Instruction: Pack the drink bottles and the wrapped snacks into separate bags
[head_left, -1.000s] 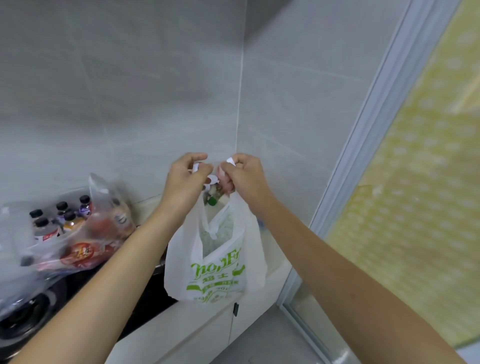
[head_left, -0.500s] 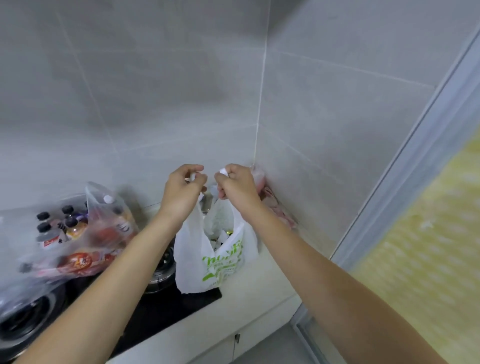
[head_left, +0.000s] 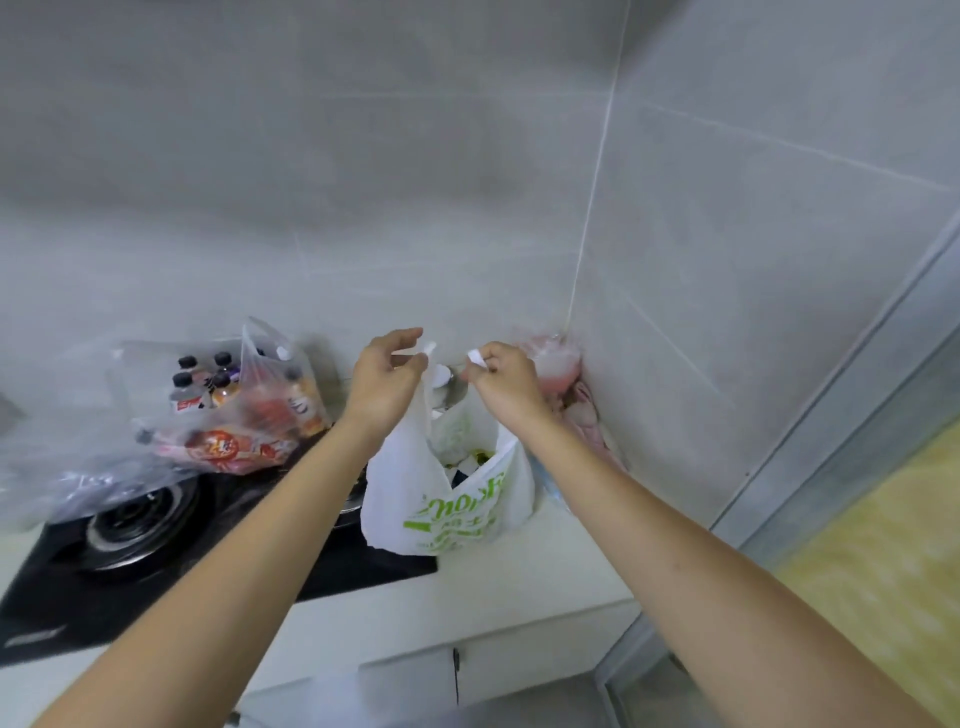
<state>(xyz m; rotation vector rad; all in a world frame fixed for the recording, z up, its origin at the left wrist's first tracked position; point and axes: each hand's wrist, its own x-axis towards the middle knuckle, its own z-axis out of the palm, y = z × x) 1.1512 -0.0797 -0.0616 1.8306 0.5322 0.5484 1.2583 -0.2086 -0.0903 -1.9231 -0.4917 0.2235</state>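
Note:
A white plastic bag with green print (head_left: 447, 514) stands on the counter's right end, partly over the black hob. My left hand (head_left: 384, 379) pinches its left handle and my right hand (head_left: 501, 382) pinches its right handle, holding the mouth apart. Inside I see items I cannot make out clearly. To the left, a clear plastic bag (head_left: 244, 410) holds several dark-capped drink bottles (head_left: 200, 387) and red-orange wrapped snacks (head_left: 228, 447).
A black gas hob (head_left: 130, 540) with a round burner fills the counter's left. A pink and clear bag (head_left: 558, 364) sits in the tiled corner behind my right hand. White cabinet doors (head_left: 467, 680) lie below; a door frame (head_left: 852, 415) stands at right.
The white bag has come down from the air onto the counter near the corner. My hands have spread its handles apart, and the view has swung left toward the hob.

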